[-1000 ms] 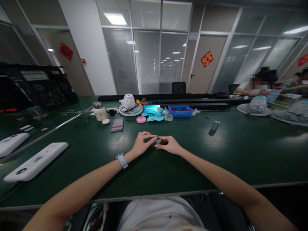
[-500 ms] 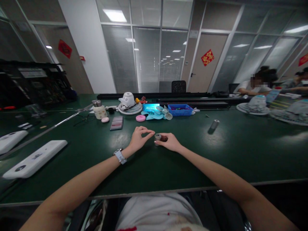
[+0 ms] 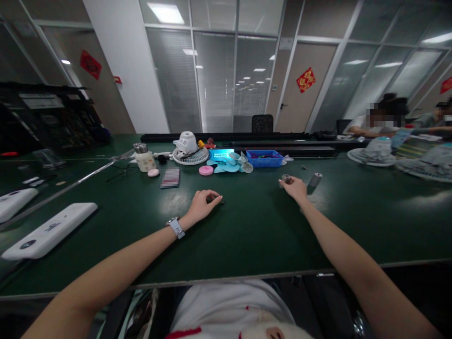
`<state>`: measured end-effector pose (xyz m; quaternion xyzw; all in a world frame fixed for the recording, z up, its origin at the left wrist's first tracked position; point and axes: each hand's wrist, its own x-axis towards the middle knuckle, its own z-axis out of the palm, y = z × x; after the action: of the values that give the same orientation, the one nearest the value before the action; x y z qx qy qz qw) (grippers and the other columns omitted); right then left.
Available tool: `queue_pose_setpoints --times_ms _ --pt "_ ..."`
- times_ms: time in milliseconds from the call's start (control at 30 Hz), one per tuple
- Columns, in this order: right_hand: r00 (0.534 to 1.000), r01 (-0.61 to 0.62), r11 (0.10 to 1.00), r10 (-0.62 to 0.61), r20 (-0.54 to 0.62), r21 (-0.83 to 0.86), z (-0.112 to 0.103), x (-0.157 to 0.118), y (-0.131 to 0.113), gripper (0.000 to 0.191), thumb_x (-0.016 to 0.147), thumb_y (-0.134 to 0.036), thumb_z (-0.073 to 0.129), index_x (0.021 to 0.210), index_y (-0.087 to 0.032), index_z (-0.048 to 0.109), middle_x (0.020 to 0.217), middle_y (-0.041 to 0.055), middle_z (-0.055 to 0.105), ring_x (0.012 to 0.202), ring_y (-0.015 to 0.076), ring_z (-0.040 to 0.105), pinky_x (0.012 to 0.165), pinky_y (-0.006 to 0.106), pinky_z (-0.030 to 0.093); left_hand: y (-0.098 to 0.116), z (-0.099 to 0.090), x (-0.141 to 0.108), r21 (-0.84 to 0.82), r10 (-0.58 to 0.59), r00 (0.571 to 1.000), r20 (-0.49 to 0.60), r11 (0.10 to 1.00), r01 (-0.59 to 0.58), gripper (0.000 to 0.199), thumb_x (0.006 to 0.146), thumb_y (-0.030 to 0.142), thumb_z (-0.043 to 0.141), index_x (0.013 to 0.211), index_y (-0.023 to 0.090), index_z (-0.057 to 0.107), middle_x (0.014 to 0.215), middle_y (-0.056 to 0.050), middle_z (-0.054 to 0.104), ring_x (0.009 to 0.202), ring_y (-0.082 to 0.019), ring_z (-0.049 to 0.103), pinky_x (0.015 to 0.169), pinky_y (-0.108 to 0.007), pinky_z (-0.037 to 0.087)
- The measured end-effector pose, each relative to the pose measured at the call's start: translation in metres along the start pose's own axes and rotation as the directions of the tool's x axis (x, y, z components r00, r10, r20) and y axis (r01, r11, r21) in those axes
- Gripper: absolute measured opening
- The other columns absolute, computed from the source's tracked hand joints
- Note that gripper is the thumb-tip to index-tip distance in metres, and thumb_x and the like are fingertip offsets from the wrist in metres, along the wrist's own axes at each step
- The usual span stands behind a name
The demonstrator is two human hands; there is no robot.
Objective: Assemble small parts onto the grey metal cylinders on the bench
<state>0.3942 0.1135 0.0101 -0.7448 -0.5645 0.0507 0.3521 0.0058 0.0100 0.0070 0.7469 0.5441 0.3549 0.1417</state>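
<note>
My right hand [image 3: 295, 189] is closed round a small silver motor-like cylinder [image 3: 286, 179] over the right middle of the green table [image 3: 247, 245]. Just right of it, a second silver cylinder [image 3: 315, 180] stands on the tabletop. My left hand [image 3: 202, 205], with a watch on the wrist, rests on the table left of centre. Its thumb and fingers are curled over something small and dark that I cannot make out.
Behind my hands lie a pink round object [image 3: 205, 170], light-blue fan blades [image 3: 226, 166], a blue bin [image 3: 265, 159] and a white fan part [image 3: 186, 143]. A white device [image 3: 51, 230] lies at the left. People sit at the far right.
My right hand has moved right with the silver cylinder, away from my left hand and close to the standing cylinder. My left fingers have curled downward near the tabletop.
</note>
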Motion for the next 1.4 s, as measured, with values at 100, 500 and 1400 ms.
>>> queue_pose_setpoints --times_ms 100,500,1400 --pt "0.996 -0.025 1.0 0.025 -0.087 -0.004 0.0 -0.008 -0.011 0.055 0.079 -0.047 0.069 0.123 -0.016 0.064 0.118 0.016 0.069 0.11 0.0314 0.063 0.092 0.044 0.048 0.001 0.001 0.001 -0.034 -0.094 0.992 -0.085 0.995 0.092 0.032 0.09 0.049 0.051 0.077 0.021 0.06 0.079 -0.003 0.064 0.079 -0.02 0.056 0.074 -0.033 0.041" --pt "0.343 0.83 0.457 -0.871 0.352 0.321 0.029 -0.142 -0.129 0.044 0.099 -0.036 0.047 0.141 -0.025 0.054 0.154 0.0065 0.042 0.143 0.0261 0.038 0.114 0.048 0.033 -0.001 0.001 0.003 -0.036 -0.106 0.989 -0.104 0.994 0.103 0.019 0.088 0.031 0.047 0.07 0.023 0.045 0.069 0.001 0.055 0.073 -0.019 0.053 0.069 -0.031 0.038" --pt "0.927 0.293 0.947 -0.315 -0.202 -0.132 -0.025 -0.005 -0.014 0.029 0.089 -0.029 0.055 0.106 -0.025 0.078 0.102 0.0069 0.077 0.09 0.0266 0.07 0.08 0.036 0.05 0.0 0.0 0.001 -0.007 -0.078 0.997 -0.02 0.997 0.078 0.013 0.087 0.023 0.045 0.074 0.022 0.048 0.078 -0.002 0.059 0.082 -0.021 0.052 0.071 -0.031 0.037"
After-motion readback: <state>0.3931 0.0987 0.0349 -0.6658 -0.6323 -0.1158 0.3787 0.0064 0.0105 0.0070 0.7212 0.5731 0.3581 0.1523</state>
